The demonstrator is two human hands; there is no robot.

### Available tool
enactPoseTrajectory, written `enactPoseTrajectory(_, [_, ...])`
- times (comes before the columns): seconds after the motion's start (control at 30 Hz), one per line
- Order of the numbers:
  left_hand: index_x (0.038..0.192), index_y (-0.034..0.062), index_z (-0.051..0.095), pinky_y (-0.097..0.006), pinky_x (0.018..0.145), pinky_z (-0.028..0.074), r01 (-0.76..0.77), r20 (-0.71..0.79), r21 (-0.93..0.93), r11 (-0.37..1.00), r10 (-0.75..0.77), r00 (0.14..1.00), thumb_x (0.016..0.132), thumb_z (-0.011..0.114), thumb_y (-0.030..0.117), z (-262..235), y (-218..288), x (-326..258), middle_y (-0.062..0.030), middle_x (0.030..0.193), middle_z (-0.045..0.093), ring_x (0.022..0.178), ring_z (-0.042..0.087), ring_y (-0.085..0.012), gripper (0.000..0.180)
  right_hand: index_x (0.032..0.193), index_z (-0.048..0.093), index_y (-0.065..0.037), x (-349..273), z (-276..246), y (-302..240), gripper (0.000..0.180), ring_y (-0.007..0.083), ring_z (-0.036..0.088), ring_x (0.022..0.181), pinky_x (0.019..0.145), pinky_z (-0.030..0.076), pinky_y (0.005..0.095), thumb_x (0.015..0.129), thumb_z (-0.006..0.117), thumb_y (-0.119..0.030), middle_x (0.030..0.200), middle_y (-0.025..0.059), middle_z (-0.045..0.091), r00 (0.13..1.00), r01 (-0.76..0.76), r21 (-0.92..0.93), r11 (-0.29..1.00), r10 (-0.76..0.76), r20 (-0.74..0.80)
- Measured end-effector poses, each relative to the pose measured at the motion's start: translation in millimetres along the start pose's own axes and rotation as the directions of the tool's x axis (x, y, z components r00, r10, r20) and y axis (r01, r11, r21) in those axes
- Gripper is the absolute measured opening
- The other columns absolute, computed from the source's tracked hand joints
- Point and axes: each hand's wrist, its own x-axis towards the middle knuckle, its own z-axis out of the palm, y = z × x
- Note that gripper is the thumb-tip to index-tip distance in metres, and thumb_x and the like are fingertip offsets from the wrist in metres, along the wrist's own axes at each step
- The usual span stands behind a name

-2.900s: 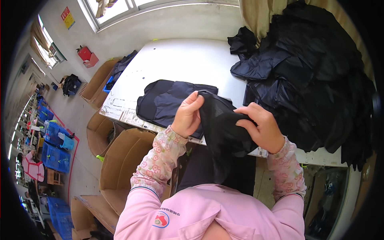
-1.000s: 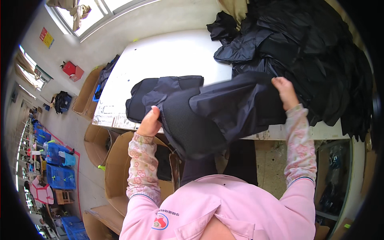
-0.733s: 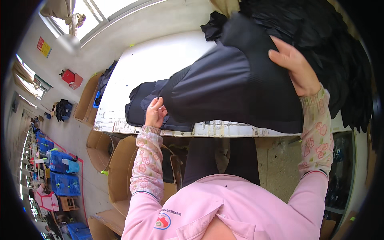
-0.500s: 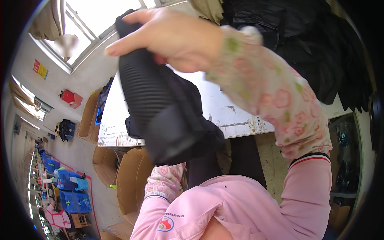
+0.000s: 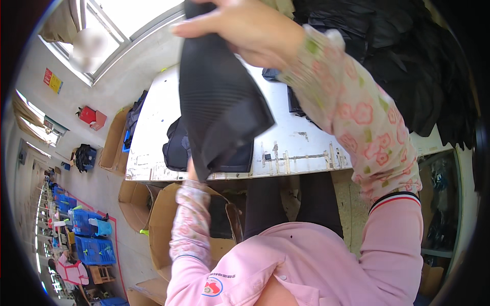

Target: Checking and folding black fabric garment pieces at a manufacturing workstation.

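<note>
High over the table, my right hand grips the upper end of a black ribbed fabric piece, its thumb stretched along the near side. The piece hangs down and flares into a wide, folded lower end. My left hand is behind that lower end at the table's front edge; only a bit near the wrist shows, and its fingers are hidden. Under the hanging piece, another black padded fabric item lies on the white table. More dark fabric lies behind my right forearm.
A large heap of black fabric covers the table's right end. Open cardboard boxes stand below the table's left front. Blue crates are farther left, beyond a marked floor line. A window is at the upper left.
My right hand has moved slightly right and up. The black piece, bunched before, now hangs longer and flatter. My left forearm has come forward to the table edge, and black fabric on the table is uncovered.
</note>
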Motion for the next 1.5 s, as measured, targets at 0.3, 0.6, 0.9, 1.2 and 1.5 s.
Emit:
enactPoseTrajectory(0.3, [0.127, 0.0021, 0.049, -0.045, 0.096, 0.043, 0.288, -0.485, 0.781, 0.554, 0.247, 0.839, 0.077, 0.078, 0.029, -115.7, 124.2, 117.7, -0.0232, 0.124, 0.054, 0.115, 0.051, -0.0379, 0.064, 0.128, 0.038, 0.006, -117.3, -35.5, 304.4, 0.069, 0.0265, 0.059, 0.108, 0.092, 0.049, 0.0350, 0.074, 0.078, -0.011, 0.118, 0.0212, 0.059, 0.839, -0.314, 0.084, 0.946, 0.318, -0.441])
enactPoseTrajectory(0.6, [0.147, 0.0212, 0.036, -0.065, 0.110, 0.011, -0.257, 0.295, 0.715, 0.650, 0.053, 0.954, 0.082, 0.058, 0.065, 84.4, 71.6, 13.8, -0.0165, 0.154, 0.026, 0.144, 0.021, -0.0343, 0.082, 0.120, 0.053, -0.005, -122.2, -87.7, 318.7, 0.054, 0.0331, 0.062, 0.099, 0.086, 0.050, 0.0416, 0.075, 0.077, -0.022, 0.099, 0.0191, 0.061, 0.899, -0.438, -0.599, 0.670, 0.328, -0.291])
enactPoseTrajectory(0.9, [0.143, 0.0197, 0.043, -0.064, 0.111, 0.011, -0.254, 0.270, 0.685, 0.683, 0.086, 0.959, 0.080, 0.061, 0.062, 89.0, 75.3, 12.0, -0.0153, 0.153, 0.030, 0.143, 0.024, -0.0335, 0.078, 0.110, 0.069, -0.012, -30.8, -283.4, 294.4, 0.027, 0.0326, 0.034, 0.137, 0.112, 0.020, 0.0561, 0.092, 0.051, -0.019, 0.140, 0.0115, 0.047, 0.964, 0.020, -0.926, -0.377, 0.254, -0.082])
enactPoseTrajectory(1.2, [0.136, 0.0155, 0.050, -0.057, 0.113, 0.014, -0.140, 0.240, 0.468, 0.873, 0.027, 0.970, 0.083, 0.068, 0.046, 79.3, 77.3, 8.9, -0.0176, 0.147, 0.037, 0.140, 0.028, -0.0359, 0.064, 0.076, 0.071, -0.011, -76.3, -222.0, 272.1, 0.018, 0.0245, 0.062, 0.092, 0.104, 0.029, 0.0628, 0.082, 0.054, -0.011, 0.088, 0.0052, 0.065, 0.968, 0.132, -0.966, -0.225, 0.238, 0.077])
enactPoseTrajectory(1.5, [0.133, 0.0065, 0.046, -0.036, 0.097, 0.043, -0.355, 0.215, -0.029, 0.935, 0.352, 0.911, 0.080, 0.075, 0.022, 172.1, 209.8, 27.2, -0.0149, 0.129, 0.049, 0.116, 0.053, -0.0289, 0.062, 0.087, 0.064, -0.005, -180.5, -175.0, 139.5, 0.012, 0.0258, 0.063, 0.087, 0.078, 0.050, 0.0332, 0.076, 0.067, -0.002, 0.088, 0.0089, 0.064, 0.979, -0.105, -0.824, 0.558, 0.204, 0.013])
